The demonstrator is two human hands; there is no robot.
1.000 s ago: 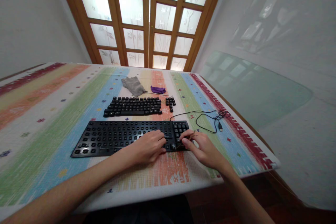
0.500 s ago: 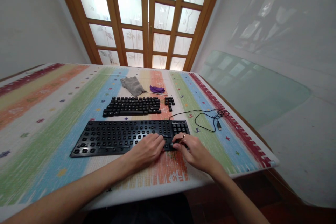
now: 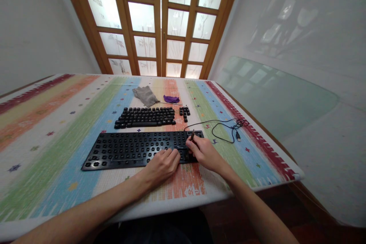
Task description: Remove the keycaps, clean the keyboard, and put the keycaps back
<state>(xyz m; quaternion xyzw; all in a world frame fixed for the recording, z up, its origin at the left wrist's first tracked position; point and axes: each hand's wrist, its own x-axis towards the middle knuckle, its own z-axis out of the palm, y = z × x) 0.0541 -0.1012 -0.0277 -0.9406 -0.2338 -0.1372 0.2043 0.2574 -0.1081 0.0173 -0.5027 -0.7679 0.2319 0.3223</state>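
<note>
A black keyboard (image 3: 126, 148) lies across the tablecloth, most of its keycaps off and the bare key stems showing. My left hand (image 3: 164, 161) rests on its lower edge right of the middle, fingers curled and closed on the keyboard. Over the number pad, my right hand (image 3: 203, 151) is closed around a small, thin brown tool (image 3: 192, 135), whose end sticks up above the fist; its kind is unclear. Part of the number pad is hidden behind this hand. Loose black keycaps (image 3: 145, 117) lie in rows behind the keyboard, with a smaller keycap group (image 3: 184, 112) to their right.
A grey cloth (image 3: 145, 95) and a purple cloth (image 3: 171, 99) lie farther back, near a thin dark rod. The keyboard's USB cable (image 3: 224, 122) is coiled at right. The striped tablecloth (image 3: 57, 137) covers the table; a wall stands close on the right.
My right hand has risen and turned off the number pad's lower left, so the brown tool now points up. My left hand stays on the keyboard. The view has shifted slightly.
</note>
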